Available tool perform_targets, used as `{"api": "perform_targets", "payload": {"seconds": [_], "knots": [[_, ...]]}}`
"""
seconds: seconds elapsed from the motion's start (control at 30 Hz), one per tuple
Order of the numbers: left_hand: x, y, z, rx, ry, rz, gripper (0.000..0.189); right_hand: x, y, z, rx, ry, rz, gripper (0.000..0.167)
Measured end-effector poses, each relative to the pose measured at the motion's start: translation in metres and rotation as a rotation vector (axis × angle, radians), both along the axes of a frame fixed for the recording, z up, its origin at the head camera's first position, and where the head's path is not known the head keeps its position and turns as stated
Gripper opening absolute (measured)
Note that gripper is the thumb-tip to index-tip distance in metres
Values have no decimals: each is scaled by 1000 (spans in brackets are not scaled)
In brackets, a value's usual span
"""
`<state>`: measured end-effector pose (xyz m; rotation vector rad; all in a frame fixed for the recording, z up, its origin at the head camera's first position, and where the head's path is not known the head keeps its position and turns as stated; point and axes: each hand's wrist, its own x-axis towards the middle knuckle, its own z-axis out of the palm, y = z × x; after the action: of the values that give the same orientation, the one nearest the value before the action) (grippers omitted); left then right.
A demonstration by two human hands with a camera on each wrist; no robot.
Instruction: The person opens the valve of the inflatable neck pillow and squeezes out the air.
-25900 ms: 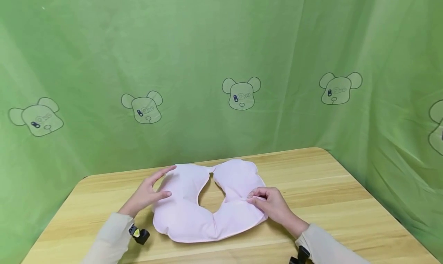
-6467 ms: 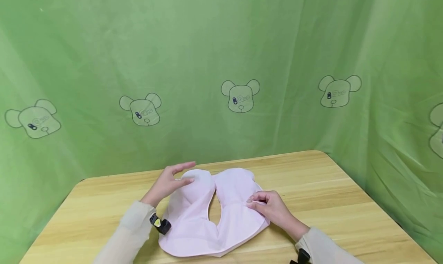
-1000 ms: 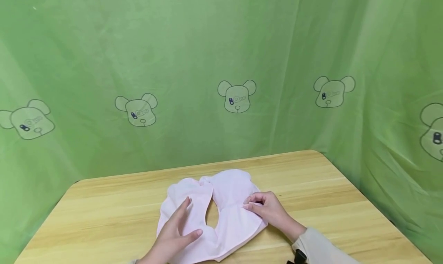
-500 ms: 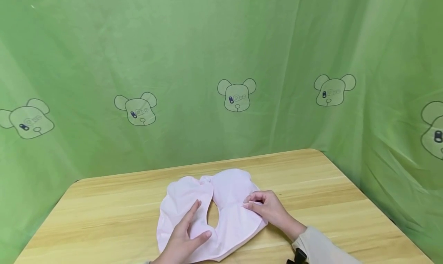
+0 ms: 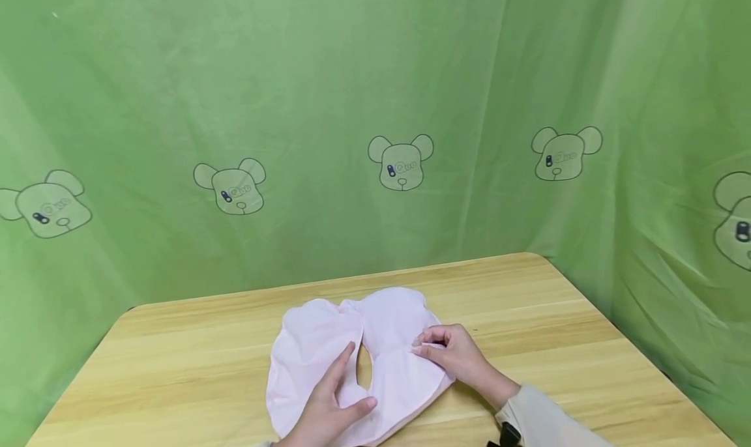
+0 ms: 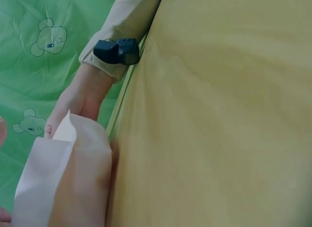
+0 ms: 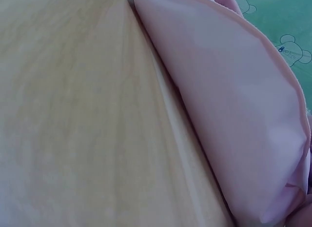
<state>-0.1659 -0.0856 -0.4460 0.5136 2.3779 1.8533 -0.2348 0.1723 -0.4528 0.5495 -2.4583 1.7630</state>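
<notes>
A pale pink inflatable neck pillow [image 5: 396, 313], partly slack and wrinkled on its left half, lies on the table with a narrow slit-like opening in its middle. My left hand [image 5: 328, 404] rests on the near left part, fingers straight and thumb spread. At the pillow's right side my right hand [image 5: 460, 359] pinches a small spot between thumb and forefinger; what lies under the fingertips is hidden. The left wrist view shows the puffed near edge of the pillow [image 6: 83, 178] and the right hand behind it. In the right wrist view the seamed side of the pillow [image 7: 229, 90] bulges.
The light wood table [image 5: 176, 362] runs back to a green curtain [image 5: 317, 75] printed with bear heads. That curtain also hangs along both sides. A black wrist camera [image 5: 508, 434] sits at the right cuff.
Since the oldest frame the plump pillow has slackened, its opening narrowed. My left hand has moved from the far left side to the near part, lately sliding right. My right hand keeps its pinch.
</notes>
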Motion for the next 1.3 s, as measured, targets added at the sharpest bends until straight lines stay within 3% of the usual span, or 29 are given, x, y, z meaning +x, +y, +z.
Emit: {"api": "perform_targets", "payload": {"seconds": [0.43,0.63,0.77,0.9,1.3], "knots": [[-9,16,-2,5,8,-49,93,0,-1,0,-12,18,28,11],[-17,29,-5,-67,67,-18,97,1,-1,0,-12,27,38,16],[-21,36,-11,-72,107,-29,98,0,-1,0,-9,20,44,14],[-24,43,-16,-66,115,-52,101,-1,-2,-2,-5,21,45,11],[-28,57,-22,-183,138,-62,112,-3,0,-4,-11,38,60,6]]}}
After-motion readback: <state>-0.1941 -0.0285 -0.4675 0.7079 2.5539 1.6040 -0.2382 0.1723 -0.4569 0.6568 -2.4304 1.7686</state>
